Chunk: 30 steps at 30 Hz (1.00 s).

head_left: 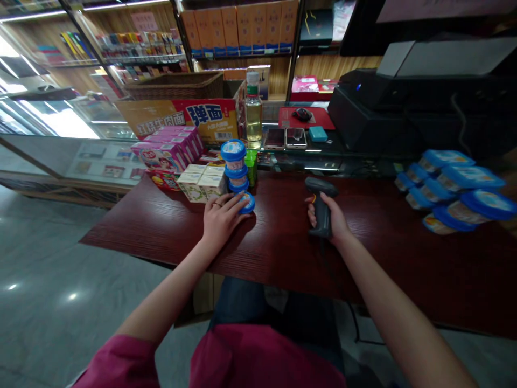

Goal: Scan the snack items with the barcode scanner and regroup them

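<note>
My right hand [330, 215] is closed round the grip of a black barcode scanner [321, 202], held just over the dark red wooden counter [283, 242]. My left hand [221, 215] reaches forward, its fingers wrapped on a blue-lidded cup [247, 203] lying on the counter. Right behind it rises a stack of blue-lidded cups [234, 164]. Small white cartons [202, 183] sit just left of the stack.
Pink boxes [169, 148] and a yellow-red noodle carton [194, 118] stand at the back left. A bottle of yellow liquid [253, 110], two phones [286, 138] and a black register [404, 108] lie behind. Several blue-lidded cups [452, 188] are piled at right.
</note>
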Tool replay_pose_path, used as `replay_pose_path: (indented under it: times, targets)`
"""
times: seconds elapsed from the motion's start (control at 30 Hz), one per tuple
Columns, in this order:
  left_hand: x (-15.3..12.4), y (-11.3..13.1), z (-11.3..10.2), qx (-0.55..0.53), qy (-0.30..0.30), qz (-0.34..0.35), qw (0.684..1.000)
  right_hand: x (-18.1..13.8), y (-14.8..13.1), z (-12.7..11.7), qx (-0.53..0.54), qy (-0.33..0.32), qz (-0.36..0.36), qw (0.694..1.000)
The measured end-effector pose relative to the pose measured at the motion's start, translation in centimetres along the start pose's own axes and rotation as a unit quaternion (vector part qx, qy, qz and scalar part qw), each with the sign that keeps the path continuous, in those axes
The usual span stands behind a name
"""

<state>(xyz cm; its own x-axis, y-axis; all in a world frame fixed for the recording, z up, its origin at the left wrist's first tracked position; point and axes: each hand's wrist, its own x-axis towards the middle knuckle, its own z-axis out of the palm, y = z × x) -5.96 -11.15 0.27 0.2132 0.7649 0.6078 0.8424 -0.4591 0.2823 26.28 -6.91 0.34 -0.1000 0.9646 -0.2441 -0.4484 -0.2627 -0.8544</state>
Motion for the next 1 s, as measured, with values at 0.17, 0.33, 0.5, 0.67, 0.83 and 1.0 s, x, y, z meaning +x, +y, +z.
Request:
replay_pose_path:
  times: [0.17, 0.33, 0.5, 0.67, 0.83, 1.0]
  targets:
    - [-0.8, -0.5, -0.9, 0.002, 0.031, -0.075, 0.997, -0.1, 0.0, -0.1, -0.002, 0.002, 0.007, 1.000]
    - [-0.9, -1.1, -0.4, 0.023, 0.046, -0.052, 0.997, 0.1, 0.1, 0.1, -0.003, -0.004, 0.001, 1.000]
    - [-1.2, 0.0, -0.4, 0.059, 0.089, -0.015, 0.994, -0.4, -0.1, 0.2, 0.032, 0.005, -0.028, 0.999]
    - [0.1, 4.5, 3.3, -0.024, 0.005, 0.118, 0.993, -2.2, -0.9, -2.3, 0.060, 0.073, -0.088, 0.992]
    - [4.4, 12.7, 11.7, -0.205, -0.140, 0.191, 0.950, -6.3, -2.0, -7.5, 0.076, 0.170, -0.186, 0.965]
    - [10.8, 23.0, 18.4, -0.318, -0.143, 0.220, 0.911, -11.1, -3.4, -13.4, 0.084, 0.278, -0.274, 0.917]
